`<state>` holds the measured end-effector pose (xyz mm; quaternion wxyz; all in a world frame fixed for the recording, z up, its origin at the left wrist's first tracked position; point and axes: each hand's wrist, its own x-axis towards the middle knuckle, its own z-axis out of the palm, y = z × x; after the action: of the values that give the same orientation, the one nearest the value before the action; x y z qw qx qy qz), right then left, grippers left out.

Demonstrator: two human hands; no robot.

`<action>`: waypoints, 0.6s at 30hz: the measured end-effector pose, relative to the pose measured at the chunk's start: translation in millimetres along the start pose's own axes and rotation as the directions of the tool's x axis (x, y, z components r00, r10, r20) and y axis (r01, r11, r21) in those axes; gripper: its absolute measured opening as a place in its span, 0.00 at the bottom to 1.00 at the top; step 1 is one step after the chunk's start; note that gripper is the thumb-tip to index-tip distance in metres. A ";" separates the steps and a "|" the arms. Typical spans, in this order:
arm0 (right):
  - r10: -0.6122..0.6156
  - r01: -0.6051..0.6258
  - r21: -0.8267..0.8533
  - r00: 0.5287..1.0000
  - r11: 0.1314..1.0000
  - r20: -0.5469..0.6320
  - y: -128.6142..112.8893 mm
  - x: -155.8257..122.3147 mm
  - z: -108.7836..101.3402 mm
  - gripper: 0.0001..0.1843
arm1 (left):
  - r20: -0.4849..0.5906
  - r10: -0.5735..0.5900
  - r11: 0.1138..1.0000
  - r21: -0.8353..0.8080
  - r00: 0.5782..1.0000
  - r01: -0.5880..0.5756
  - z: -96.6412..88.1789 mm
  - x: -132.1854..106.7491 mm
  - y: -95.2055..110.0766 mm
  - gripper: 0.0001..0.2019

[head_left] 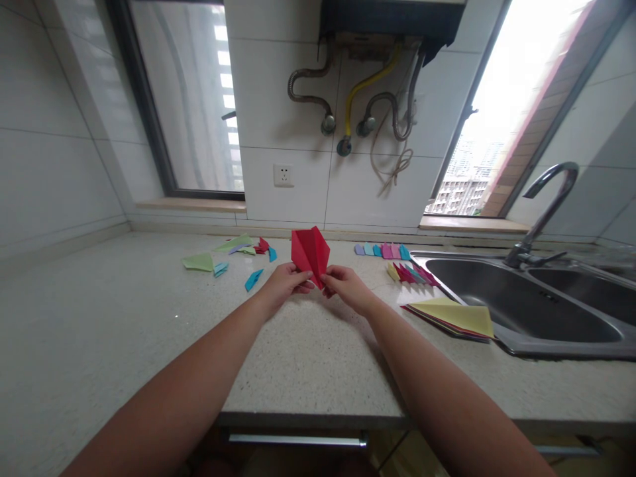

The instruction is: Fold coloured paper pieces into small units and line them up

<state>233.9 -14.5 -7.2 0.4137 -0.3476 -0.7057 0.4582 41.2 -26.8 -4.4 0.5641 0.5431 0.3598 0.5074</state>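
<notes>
A red sheet of folded paper (311,249) with creased flaps is held up just above the counter, its narrow end toward me. My left hand (285,286) pinches its lower left edge between thumb and fingers. On the opposite side, my right hand (345,287) grips the lower right edge the same way. Left of the hands lie several small folded papers, among them a blue one (254,279), a light green one (198,262) and a red one (262,246). The fingers partly hide the paper's narrow tip.
To the right stand a row of small folded papers (382,251), a second colourful group (412,274) and a stack of larger folded sheets, yellow on top (452,315). Beyond them is a steel sink (517,348) with a faucet (551,192). The pale counter (308,371) ends at a front edge.
</notes>
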 end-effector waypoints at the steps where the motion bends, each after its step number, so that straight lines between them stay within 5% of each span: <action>1: -0.001 0.001 0.003 1.000 1.000 -0.002 0.2 0.1 0.0 0.14 | 0.000 0.004 1.000 -0.002 1.000 -0.004 -0.2 0.2 -0.1 0.15; 18: -0.025 0.027 0.012 0.996 1.000 -0.083 3.1 3.6 -1.9 0.14 | 0.066 0.031 0.999 -0.042 0.997 -0.028 0.2 -3.4 -0.6 0.17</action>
<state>234.5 -9.6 -8.7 0.4509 -0.3543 -0.6893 0.4427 40.7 -30.1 -5.5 0.5793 0.5532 0.3222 0.5045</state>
